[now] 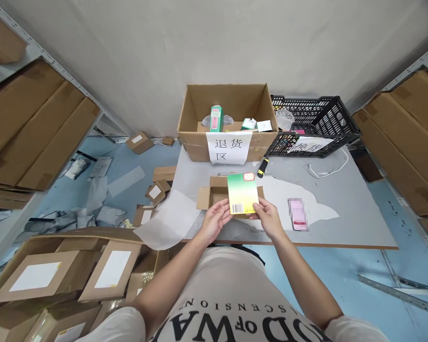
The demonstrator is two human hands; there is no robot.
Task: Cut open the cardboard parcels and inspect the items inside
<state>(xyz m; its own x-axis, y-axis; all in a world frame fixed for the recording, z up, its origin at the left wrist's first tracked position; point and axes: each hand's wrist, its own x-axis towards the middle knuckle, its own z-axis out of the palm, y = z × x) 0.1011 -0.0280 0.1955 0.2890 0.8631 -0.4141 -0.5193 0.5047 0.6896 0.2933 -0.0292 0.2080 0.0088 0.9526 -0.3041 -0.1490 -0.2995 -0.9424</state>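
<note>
A green-to-yellow book (242, 190), or something flat like one, is held up over the table, its face with a barcode and a red-edged sticker towards me. My left hand (216, 219) grips its lower left edge. The thumb of my right hand (267, 218) presses on the lower right corner, the other fingers partly hidden behind. Just behind the book stands a small open cardboard box (204, 197), its flaps spread and its inside mostly covered from view.
A large cardboard box (192, 140) with a paper sign holds several small packages. Beside it stands a black plastic crate (342, 126). A yellow-black cutter (263, 167) and a phone (297, 213) lie on the grey table (364, 209). At lower left, a big carton (28, 242) is full of parcels.
</note>
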